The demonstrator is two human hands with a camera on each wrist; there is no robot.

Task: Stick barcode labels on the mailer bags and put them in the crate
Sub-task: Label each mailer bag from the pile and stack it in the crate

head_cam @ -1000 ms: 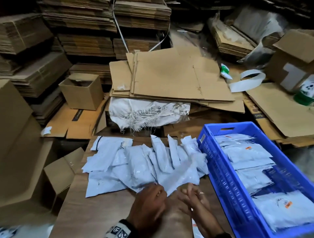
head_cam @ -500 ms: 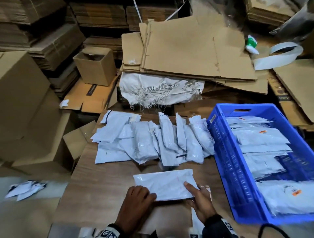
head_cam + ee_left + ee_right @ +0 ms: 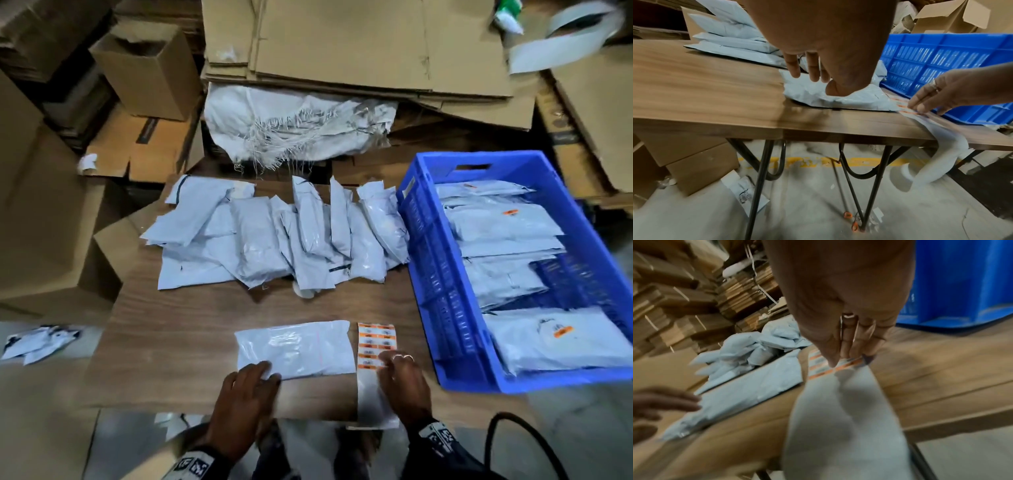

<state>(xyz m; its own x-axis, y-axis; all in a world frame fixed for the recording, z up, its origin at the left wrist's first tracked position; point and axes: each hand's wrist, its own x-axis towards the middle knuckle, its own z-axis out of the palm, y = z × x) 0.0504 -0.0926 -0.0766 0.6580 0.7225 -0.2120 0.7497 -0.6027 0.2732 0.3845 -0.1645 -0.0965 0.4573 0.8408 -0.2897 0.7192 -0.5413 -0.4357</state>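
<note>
Head view: wooden table (image 3: 178,342) carries the work area. Flattened cardboard sheets (image 3: 342,44) are stacked beyond its far edge, with a white woven sack (image 3: 291,126) under them. An open cardboard box (image 3: 144,68) stands at far left.

Blue crate (image 3: 442,274) sits at the table's right end, holding mailer bags with orange labels, e.g. the nearest labelled bag (image 3: 561,339).

Pile of unlabelled mailer bags (image 3: 274,236) is fanned across the far half of the table, touching the crate's left wall.

1 single mailer bag (image 3: 294,346) lies flat near the front edge, apart from the pile. No label is visible on it.

Label strip (image 3: 375,346) lies just right of that bag, with 2 columns of orange-banded barcode labels. Its bare white backing runs over the front edge and hangs down, as the left wrist view shows (image 3: 937,159).

Left hand (image 3: 246,394): fingers extended and slightly spread, fingertips resting on the bag's near left corner; nothing is clasped. Left wrist view shows the thumb tip down on the bag (image 3: 838,100).

Right hand (image 3: 404,383): fingers straight and close together, tips pressed on the nearest labels of the strip, per the right wrist view (image 3: 849,344). Ring on 1 finger. Whether a label is lifted, cannot tell; the frame is blurred.
</note>
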